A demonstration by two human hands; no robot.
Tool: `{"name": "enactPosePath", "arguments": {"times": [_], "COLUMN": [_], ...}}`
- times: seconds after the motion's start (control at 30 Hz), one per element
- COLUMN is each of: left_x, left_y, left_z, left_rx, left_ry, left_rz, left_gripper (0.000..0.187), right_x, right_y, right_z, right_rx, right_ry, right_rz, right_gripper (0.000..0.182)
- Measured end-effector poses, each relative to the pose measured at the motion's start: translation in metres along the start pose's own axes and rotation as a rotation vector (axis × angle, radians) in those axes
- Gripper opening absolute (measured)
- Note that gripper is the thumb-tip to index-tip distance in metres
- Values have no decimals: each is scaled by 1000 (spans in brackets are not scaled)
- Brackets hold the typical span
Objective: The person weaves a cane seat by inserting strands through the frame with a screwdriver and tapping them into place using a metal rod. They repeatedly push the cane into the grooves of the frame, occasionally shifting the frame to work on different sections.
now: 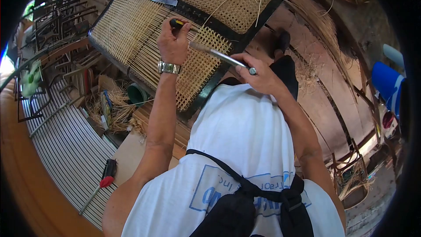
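My left hand [174, 41], with a metal watch on its wrist, is closed on a tool with a black and yellow handle [176, 23], over the cane weaving. My right hand [254, 72] grips the end of a long metal tool [226, 58], whose far end points at the woven strip near my left hand. Beneath both lies a dark-framed panel with woven cane mesh [195, 79] and rows of parallel strands. A metal blade [164, 1] rests across the frame bar above my left hand.
Loose cane strands [322, 22] lie at the right by pinkish sheets. Blue plastic [386, 79] is at the far right. Left of the panel are a green container [137, 93], cane scraps [118, 112], metal rods [66, 136] and a red and black tool [106, 179].
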State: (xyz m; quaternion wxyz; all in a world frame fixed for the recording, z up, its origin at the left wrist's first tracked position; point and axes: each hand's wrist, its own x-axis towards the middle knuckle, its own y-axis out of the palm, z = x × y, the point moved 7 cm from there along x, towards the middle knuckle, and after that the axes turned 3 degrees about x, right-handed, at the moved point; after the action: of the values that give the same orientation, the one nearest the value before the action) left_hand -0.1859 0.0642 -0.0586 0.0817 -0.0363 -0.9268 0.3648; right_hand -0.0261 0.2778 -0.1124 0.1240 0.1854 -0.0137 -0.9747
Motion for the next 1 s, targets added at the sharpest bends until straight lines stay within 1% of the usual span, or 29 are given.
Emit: {"name": "enactPosePath", "arguments": {"times": [0.03, 0.17, 0.23, 0.27, 0.33, 0.37, 0.43, 0.57, 0.63, 0.67, 0.73, 0.77, 0.83, 0.87, 0.93, 0.97, 1.0], "left_x": [0, 1, 4, 5, 5, 7, 9, 15, 15, 15, 13, 12, 11, 10, 8, 7, 6], "left_y": [-2, -6, -7, -6, -5, -4, -3, -5, 2, 3, 5, 5, 0, -3, -10, -11, -13], "left_z": [1, -2, 0, -2, -5, -5, -6, -3, 4, 6, 3, 2, -5, -9, -11, -9, -8], "left_rx": [0, 40, 57, 54, 123, 124, 134, 130, 128, 126, 156, 156, 78, 76, 46, 44, -2], "left_ry": [4, -23, -22, -19, -18, -15, 38, 40, 18, 20, 11, 7, 28, 25, -59, -61, -37], "left_rz": [-5, -21, -46, -44, -25, -23, -24, -36, 27, 27, 44, 46, 1, 2, 33, 33, -1], "left_gripper": [27, 27, 27, 27, 28, 28, 27, 26, 25, 25, 26, 26, 25, 25, 27, 27, 26], "right_x": [-4, -15, -18, -18, -18, -15, -7, 9, 16, 19, 21, 19, 13, 5, -18, -28, -39], "right_y": [3, -4, -5, -5, -3, 0, 7, 14, 14, 11, 7, 6, -3, -6, -11, -13, -19], "right_z": [1, -1, -10, -10, -3, -3, 9, 15, 12, 10, 6, 8, 6, 7, 11, 9, 6], "right_rx": [23, 38, 55, 54, -4, -2, 15, -36, -8, -9, -40, -40, -24, -25, -11, -13, 43], "right_ry": [-24, 3, 99, 98, 9, 8, -93, -121, -110, -111, -17, -14, 78, 81, -5, -3, -17], "right_rz": [58, 35, 63, 58, 48, 45, 50, 51, 10, 8, 47, 49, -32, -31, 22, 23, -23], "right_gripper": [37, 38, 38, 38, 38, 38, 37, 37, 37, 37, 36, 36, 37, 37, 37, 37, 36]}}
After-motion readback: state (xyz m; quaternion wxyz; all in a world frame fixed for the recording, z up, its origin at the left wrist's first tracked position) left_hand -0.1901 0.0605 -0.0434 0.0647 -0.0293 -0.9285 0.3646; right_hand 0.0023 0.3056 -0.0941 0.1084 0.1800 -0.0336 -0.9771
